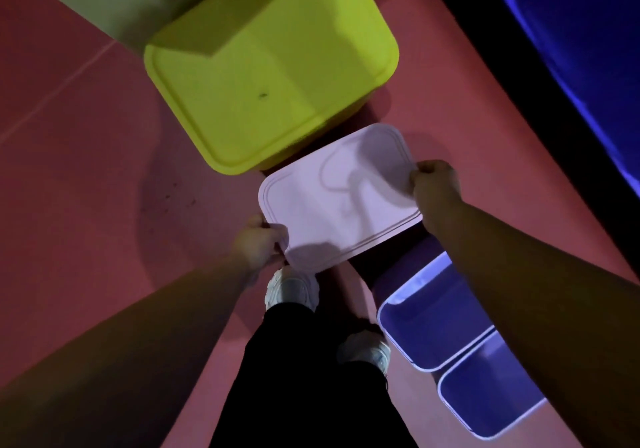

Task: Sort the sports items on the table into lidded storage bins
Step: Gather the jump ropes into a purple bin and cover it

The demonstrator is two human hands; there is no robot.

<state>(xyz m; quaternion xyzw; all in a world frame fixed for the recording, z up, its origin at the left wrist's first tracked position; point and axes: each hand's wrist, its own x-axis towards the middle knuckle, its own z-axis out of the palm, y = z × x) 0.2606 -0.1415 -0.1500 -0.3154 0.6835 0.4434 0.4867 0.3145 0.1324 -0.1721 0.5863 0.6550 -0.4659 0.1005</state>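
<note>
Item count: one pale lid (pixel 339 198), one yellow-green bin (pixel 270 76), two open bins, two hands, two white shoes.

1. Pale lid. Rectangular, with rounded corners and a raised border line. It is held roughly level above the pink floor (pixel 86 187), just on the near side of the yellow-green bin. A dark purple shape lies directly beneath its near right edge; whether this is a third bin cannot be told.

2. Left hand (pixel 258 243). Its fingers are curled, pinching the near left corner of the pale lid.

3. Right hand (pixel 434 184). Its fingers are curled, gripping the far right edge of the same lid.

4. Yellow-green bin. It stands on the floor at the far centre with its own matching lid seated on top. The contents are hidden.

5. First open bin (pixel 436 323). It has a white rim and stands on the floor at near right, under the right forearm. Only bluish inner walls and bottom show.

6. Second open bin (pixel 491 399). It is of the same pattern and touches the first on its near side. Its interior likewise shows bluish.

7. Shoes. One (pixel 292 288) sits just near the lid; the other (pixel 367 349) is beside the first open bin.
</note>
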